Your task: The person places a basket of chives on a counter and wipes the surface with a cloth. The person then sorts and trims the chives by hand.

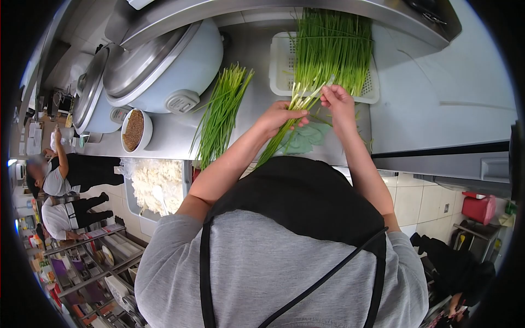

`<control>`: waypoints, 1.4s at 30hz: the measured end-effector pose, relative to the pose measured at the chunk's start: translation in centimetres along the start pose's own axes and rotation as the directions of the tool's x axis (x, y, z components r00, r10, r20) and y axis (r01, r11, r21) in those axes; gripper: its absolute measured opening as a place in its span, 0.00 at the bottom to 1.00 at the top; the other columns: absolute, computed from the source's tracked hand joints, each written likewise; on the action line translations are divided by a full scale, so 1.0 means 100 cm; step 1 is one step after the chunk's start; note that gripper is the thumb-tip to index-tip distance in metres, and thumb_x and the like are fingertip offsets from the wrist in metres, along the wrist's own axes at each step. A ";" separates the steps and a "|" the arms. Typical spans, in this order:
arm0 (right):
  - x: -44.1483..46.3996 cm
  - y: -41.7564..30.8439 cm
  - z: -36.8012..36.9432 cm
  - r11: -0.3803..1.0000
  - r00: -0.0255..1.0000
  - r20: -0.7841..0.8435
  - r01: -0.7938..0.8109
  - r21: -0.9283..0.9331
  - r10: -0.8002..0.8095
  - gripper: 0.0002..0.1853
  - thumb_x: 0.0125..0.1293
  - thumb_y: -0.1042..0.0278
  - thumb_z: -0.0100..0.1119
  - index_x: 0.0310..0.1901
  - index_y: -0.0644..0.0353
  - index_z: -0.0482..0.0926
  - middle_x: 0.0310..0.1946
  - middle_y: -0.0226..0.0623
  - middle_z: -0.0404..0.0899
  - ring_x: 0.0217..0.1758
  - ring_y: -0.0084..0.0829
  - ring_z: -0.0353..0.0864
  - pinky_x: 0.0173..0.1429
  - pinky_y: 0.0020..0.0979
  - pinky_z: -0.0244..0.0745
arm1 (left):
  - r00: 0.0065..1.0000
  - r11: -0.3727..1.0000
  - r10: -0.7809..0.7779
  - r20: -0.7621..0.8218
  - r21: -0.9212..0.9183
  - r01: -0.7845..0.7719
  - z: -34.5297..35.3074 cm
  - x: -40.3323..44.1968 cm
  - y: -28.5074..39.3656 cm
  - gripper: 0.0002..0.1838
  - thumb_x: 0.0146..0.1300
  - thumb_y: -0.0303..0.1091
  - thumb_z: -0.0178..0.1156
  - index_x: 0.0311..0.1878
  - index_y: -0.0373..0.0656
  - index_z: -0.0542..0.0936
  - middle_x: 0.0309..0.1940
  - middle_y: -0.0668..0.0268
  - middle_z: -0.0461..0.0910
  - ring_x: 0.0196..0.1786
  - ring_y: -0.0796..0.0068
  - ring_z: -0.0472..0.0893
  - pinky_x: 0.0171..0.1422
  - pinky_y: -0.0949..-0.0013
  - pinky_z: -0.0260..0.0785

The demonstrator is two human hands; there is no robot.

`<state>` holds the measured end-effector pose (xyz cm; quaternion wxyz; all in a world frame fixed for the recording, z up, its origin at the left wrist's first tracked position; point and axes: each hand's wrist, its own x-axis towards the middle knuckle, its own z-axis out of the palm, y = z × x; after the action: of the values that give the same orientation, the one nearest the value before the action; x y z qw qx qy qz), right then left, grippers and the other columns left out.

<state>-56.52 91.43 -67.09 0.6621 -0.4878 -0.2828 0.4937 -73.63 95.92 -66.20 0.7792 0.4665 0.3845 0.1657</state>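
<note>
My left hand [283, 117] is wrapped round a small bunch of green stalks [279, 141], whose pale ends point up and to the right. At those pale ends, the fingers of my right hand [334, 98] are pinched together; what they grip is too small to make out. Just beyond both hands, a thick pile of long green stalks [333, 52] lies in a white perforated basket [281, 68]. To the left, another loose bunch of green stalks [221, 112] rests on the steel counter. A green cloth [304, 138] lies below my hands.
Two large lidded cookers [164, 68] stand at the left, beside a white bowl of brown grains [133, 131]. Below the counter's edge is a tray of white food [157, 183]. A steel shelf [262, 15] crosses the top. Other people [68, 175] stand far left and lower right.
</note>
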 end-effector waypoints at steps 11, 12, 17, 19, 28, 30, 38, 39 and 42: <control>-0.023 -0.007 -0.028 0.368 0.825 0.290 0.493 -0.788 -0.485 0.06 0.54 0.72 0.56 0.30 0.64 0.71 0.27 0.44 0.73 0.28 0.44 0.73 0.32 0.36 0.67 | 0.997 0.979 -0.042 -0.072 0.195 0.055 -0.040 -0.019 0.003 0.09 0.52 0.35 0.61 0.32 0.40 0.77 0.22 0.68 0.77 0.24 0.82 0.73 0.25 0.78 0.59; -0.024 -0.013 -0.033 0.380 0.861 0.266 0.442 -0.813 -0.433 0.06 0.54 0.72 0.56 0.29 0.64 0.71 0.27 0.44 0.73 0.28 0.44 0.73 0.32 0.37 0.67 | 0.992 0.974 -0.016 -0.126 0.224 0.044 -0.047 -0.029 0.012 0.09 0.52 0.35 0.61 0.32 0.40 0.76 0.22 0.68 0.78 0.24 0.82 0.73 0.25 0.78 0.60; -0.028 -0.014 -0.066 0.407 0.953 0.189 0.273 -0.872 -0.235 0.06 0.53 0.73 0.58 0.28 0.65 0.73 0.25 0.44 0.73 0.27 0.44 0.73 0.32 0.38 0.67 | 0.892 0.957 0.128 -0.433 0.290 0.003 -0.105 -0.052 0.058 0.10 0.54 0.34 0.60 0.35 0.39 0.76 0.26 0.66 0.78 0.25 0.81 0.73 0.25 0.79 0.60; -0.028 -0.008 -0.076 0.396 0.976 0.135 0.193 -0.898 -0.169 0.06 0.51 0.73 0.58 0.26 0.66 0.73 0.24 0.45 0.73 0.28 0.44 0.73 0.32 0.37 0.67 | 0.852 0.961 0.126 -0.508 0.276 0.022 -0.132 -0.038 0.058 0.11 0.54 0.35 0.60 0.35 0.37 0.76 0.29 0.65 0.78 0.26 0.79 0.74 0.25 0.77 0.62; -0.031 -0.007 -0.097 0.263 0.988 0.135 0.151 -0.953 -0.076 0.03 0.51 0.75 0.55 0.26 0.65 0.75 0.25 0.47 0.74 0.30 0.47 0.74 0.35 0.39 0.68 | 0.744 0.962 0.144 -0.653 0.269 0.050 -0.185 -0.027 0.041 0.13 0.57 0.33 0.57 0.40 0.33 0.76 0.36 0.62 0.75 0.39 0.72 0.74 0.29 0.70 0.71; -0.032 -0.005 -0.101 0.133 0.986 0.152 0.161 -0.978 -0.074 0.03 0.51 0.75 0.54 0.27 0.64 0.75 0.26 0.46 0.74 0.31 0.47 0.74 0.35 0.39 0.68 | 0.744 0.981 0.121 -0.657 0.195 0.012 -0.189 -0.030 0.039 0.12 0.57 0.33 0.56 0.40 0.34 0.76 0.37 0.62 0.75 0.40 0.71 0.74 0.31 0.70 0.72; -0.031 -0.021 -0.088 0.029 0.998 0.046 0.047 -0.998 -0.037 0.12 0.49 0.68 0.60 0.38 0.59 0.77 0.29 0.43 0.76 0.32 0.43 0.76 0.36 0.38 0.71 | 0.806 0.982 0.152 -0.572 -0.007 -0.190 -0.195 -0.036 0.039 0.12 0.59 0.26 0.50 0.46 0.32 0.73 0.42 0.55 0.75 0.44 0.65 0.76 0.38 0.70 0.73; -0.030 -0.023 -0.085 0.068 0.996 0.070 0.074 -0.995 -0.058 0.14 0.49 0.66 0.62 0.38 0.58 0.77 0.29 0.42 0.77 0.31 0.42 0.76 0.36 0.37 0.71 | 0.804 0.981 0.152 -0.575 -0.009 -0.192 -0.194 -0.038 0.039 0.12 0.59 0.26 0.50 0.46 0.32 0.73 0.42 0.55 0.75 0.44 0.65 0.76 0.38 0.70 0.73; -0.025 -0.022 -0.066 0.230 0.985 0.168 0.173 -0.958 -0.041 0.15 0.48 0.64 0.63 0.39 0.58 0.76 0.27 0.41 0.77 0.29 0.38 0.77 0.35 0.34 0.71 | 0.837 0.979 0.139 -0.529 -0.056 -0.198 -0.187 -0.046 0.041 0.12 0.59 0.27 0.50 0.46 0.32 0.73 0.43 0.54 0.75 0.44 0.64 0.76 0.38 0.71 0.72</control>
<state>-50.99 86.58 -67.21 0.2357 -0.7443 -0.5943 0.1928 -90.30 106.34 -65.64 0.6518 0.3929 0.5293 0.3749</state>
